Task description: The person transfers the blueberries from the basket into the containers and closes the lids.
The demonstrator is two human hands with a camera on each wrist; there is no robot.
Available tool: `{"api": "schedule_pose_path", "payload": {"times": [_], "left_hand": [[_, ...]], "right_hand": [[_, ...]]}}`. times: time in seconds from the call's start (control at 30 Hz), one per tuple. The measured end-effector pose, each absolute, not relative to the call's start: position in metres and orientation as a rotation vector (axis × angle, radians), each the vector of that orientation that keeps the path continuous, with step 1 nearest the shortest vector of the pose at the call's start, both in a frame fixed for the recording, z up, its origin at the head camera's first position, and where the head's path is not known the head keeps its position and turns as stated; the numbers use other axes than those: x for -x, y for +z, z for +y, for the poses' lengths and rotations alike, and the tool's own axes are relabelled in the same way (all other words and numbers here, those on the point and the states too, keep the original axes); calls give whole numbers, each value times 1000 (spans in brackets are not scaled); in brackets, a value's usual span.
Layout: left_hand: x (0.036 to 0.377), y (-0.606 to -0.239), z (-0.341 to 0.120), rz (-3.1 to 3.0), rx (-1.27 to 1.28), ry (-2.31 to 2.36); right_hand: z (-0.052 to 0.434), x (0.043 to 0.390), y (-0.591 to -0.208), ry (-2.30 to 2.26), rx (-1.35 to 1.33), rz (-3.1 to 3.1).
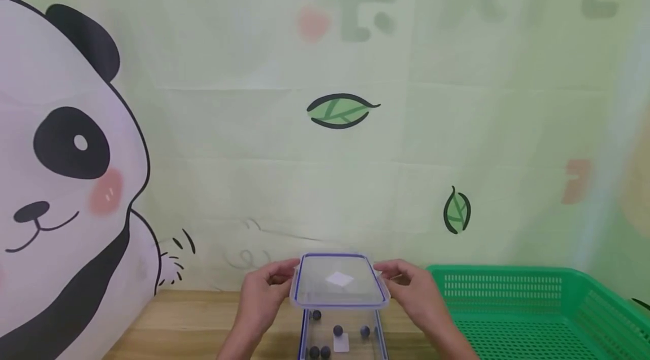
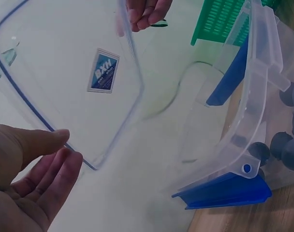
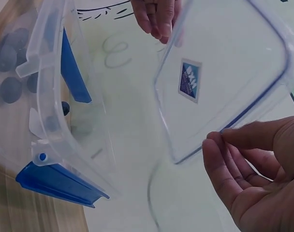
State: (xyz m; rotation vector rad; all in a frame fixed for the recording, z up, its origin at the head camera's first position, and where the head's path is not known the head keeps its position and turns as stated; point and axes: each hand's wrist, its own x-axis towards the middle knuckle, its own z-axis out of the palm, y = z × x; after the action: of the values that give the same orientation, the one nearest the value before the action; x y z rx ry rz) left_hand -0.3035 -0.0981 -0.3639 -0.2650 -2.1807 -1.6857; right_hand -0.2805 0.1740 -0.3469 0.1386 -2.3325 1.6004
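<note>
While both hands pinch the clear lid (image 1: 339,281) by its short edges, left hand (image 1: 264,292) and right hand (image 1: 413,290), it hovers low centre above the open container (image 1: 341,337) of dark balls (image 1: 338,330). Such fingertip holds could slip, dropping it crooked.

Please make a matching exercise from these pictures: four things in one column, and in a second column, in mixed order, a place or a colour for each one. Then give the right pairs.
Things:
1. lid
2. green basket
3. dark balls
4. clips

Places or colours:
A. blue, hinged on the side of the clear box
B. held above the box between the left hand and the right hand
C. on the table, to the right of the box
D. inside the clear box

Right pairs: 1-B, 2-C, 3-D, 4-A
</note>
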Motion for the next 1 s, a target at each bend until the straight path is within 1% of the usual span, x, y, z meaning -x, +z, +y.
{"api": "schedule_pose_path", "payload": {"times": [0.13,0.3,0.5,0.67,1.0], "left_hand": [[301,-362,-98,-2150,283,-1683],[299,-360,-96,-2153,242,-1648],[297,-358,-94,-2149,210,-1606],[296,-358,-92,-2144,210,-1679],[296,-360,-91,-2099,269,-1814]], "right_hand": [[173,280,-347,1646,-148,-2293],[174,281,-348,1679,-164,-2235],[174,281,-347,1521,-141,-2269],[175,281,-346,1422,-158,-2295],[173,282,-348,1556,-160,-2257]]}}
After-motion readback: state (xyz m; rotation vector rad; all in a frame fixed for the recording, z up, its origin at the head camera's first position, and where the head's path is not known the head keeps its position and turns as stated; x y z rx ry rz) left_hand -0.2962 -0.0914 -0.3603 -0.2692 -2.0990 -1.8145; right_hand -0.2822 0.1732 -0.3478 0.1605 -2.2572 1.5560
